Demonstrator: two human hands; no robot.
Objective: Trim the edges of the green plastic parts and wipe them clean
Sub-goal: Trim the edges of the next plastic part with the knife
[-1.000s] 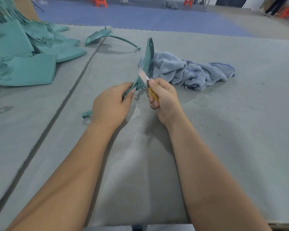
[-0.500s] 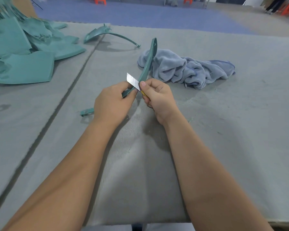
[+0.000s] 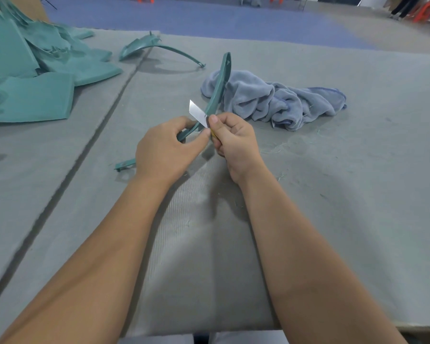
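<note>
Change: the blade (image 3: 198,113) now sits low on the green part (image 3: 217,89), pointing away from the cloth (image 3: 273,101)
Left hand (image 3: 165,150): grips the part, raised just beside the cloth
Right hand (image 3: 233,140): pinches the knife
Meaning: likely trimming again; wiping not yet started

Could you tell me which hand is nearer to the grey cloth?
Right. The right hand holds the knife just short of the grey cloth; the left hand sits farther away.
</note>
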